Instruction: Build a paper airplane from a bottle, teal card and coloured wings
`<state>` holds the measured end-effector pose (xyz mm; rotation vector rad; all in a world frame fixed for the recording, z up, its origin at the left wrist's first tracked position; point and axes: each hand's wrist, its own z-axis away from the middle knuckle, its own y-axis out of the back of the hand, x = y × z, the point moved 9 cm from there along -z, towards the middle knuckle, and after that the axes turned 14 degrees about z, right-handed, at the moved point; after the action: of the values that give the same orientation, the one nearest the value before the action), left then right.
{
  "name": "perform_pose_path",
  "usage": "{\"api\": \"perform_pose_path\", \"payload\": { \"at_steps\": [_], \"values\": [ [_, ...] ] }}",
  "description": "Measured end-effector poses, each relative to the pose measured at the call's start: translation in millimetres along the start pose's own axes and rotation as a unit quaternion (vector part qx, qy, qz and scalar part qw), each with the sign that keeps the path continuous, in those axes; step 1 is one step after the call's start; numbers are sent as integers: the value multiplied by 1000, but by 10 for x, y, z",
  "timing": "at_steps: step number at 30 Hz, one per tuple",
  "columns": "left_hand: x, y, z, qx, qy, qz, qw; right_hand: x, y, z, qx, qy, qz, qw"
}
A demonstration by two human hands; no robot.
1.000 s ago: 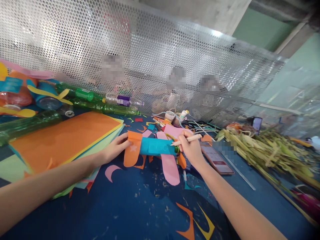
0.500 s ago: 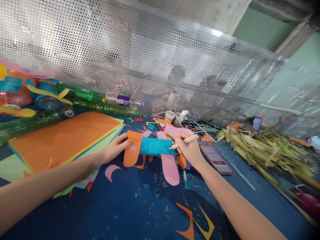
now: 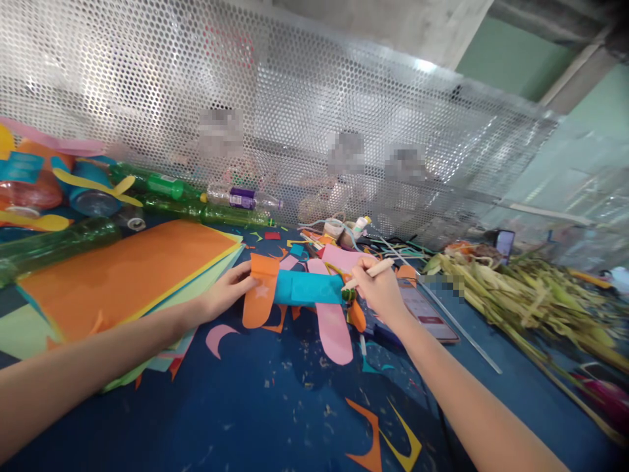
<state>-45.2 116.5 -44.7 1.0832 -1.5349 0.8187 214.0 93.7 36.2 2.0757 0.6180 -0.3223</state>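
A bottle wrapped in teal paper point(image 3: 308, 288) lies on the blue table point(image 3: 275, 406), with an orange paper tail point(image 3: 259, 292) at its left end and a pink paper wing point(image 3: 334, 331) below it. My left hand point(image 3: 227, 293) rests on the orange tail and steadies the craft. My right hand point(image 3: 381, 290) grips a pale pencil point(image 3: 369, 271) whose tip touches the teal wrap near the green cap end.
A stack of orange, yellow and green paper sheets point(image 3: 122, 275) lies at the left. Green plastic bottles point(image 3: 196, 210) line the perforated metal screen point(image 3: 295, 118). A phone point(image 3: 427, 318) lies right of my hand, beside dried leaves point(image 3: 531, 301). Paper scraps point(image 3: 378, 439) litter the table.
My right hand shifted the pencil slightly, its tip moving along the right end of the teal wrap. My left hand stayed on the orange tail.
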Motion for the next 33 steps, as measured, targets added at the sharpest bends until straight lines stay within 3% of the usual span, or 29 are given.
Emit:
{"api": "perform_pose_path", "payload": {
  "at_steps": [10, 14, 23, 29, 33],
  "values": [
    [-2, 19, 1, 7, 0, -21, 1000, 23, -47, 21, 4, -18, -39, 999],
    [-19, 28, -3, 11, 3, -35, 999, -7, -18, 61, 19, -35, -103, 994],
    [-59, 30, -4, -2, 3, -3, 1000, -417, -157, 196, -48, 12, -152, 987],
    [-32, 10, -3, 1, 5, -20, 1000, -175, -35, 138, 21, -52, -203, 978],
    [-18, 21, 1, 13, 10, -13, 1000, -207, -52, 126, 3, -28, -174, 984]
  ]
}}
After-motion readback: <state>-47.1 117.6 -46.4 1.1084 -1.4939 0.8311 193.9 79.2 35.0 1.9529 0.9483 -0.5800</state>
